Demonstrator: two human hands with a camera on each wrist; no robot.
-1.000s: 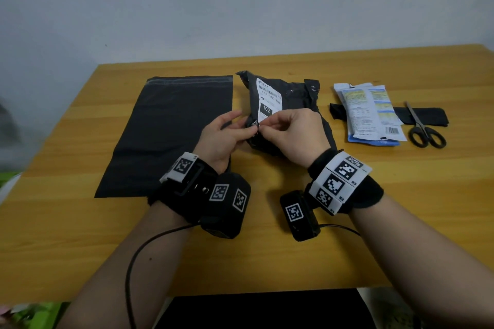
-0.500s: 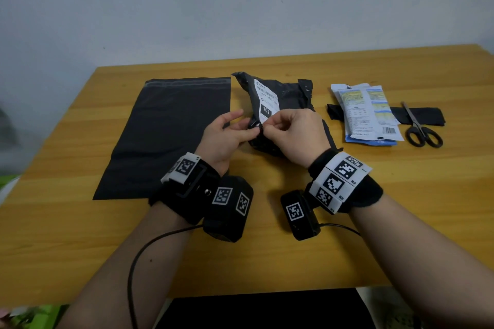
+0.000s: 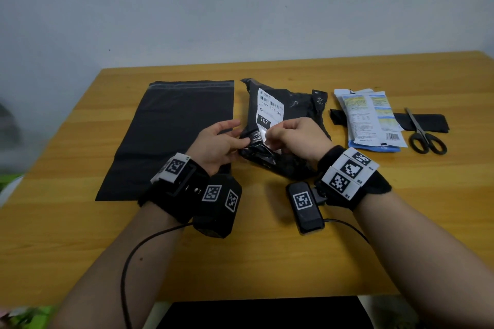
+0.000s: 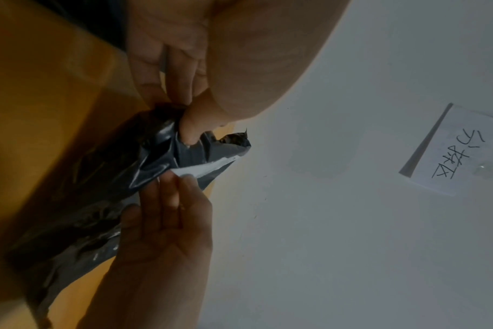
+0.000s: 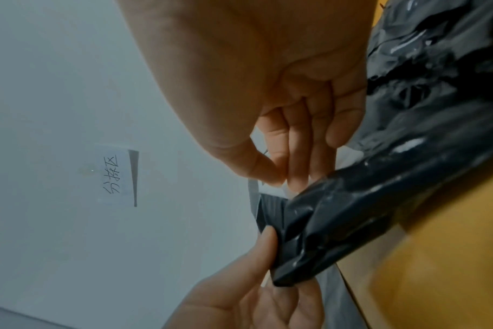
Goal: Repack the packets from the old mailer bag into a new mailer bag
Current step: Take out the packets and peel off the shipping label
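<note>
New bag [image 3: 173, 136] is lying flat on the table [image 3: 80, 235], far left, long axis running away from me, strip end at the far side. My left hand [image 3: 216, 141] is sitting just right of it, thumb and fingertips pinching the near-left edge of the old bag [image 3: 296, 115]; index finger is sticking out straight. Old bag is lying crumpled mid-table, long axis front to back w/ a slight lean left at the far end, near end lifted a bit off the table. Its white label [image 3: 270, 109] is running the same way, "102" near the bottom. My right hand [image 3: 299, 139] is pinching the label's near corner btwn thumb and fingers, other fingers curled. Corner is peeling up off the plastic. Right of that, packets [image 3: 371, 120] are lying stacked, long axis front to back, over a black strip [image 3: 427, 125]. Scissors [image 3: 422, 133] are resting far right, tips pointing away from me, handles toward me.
</note>
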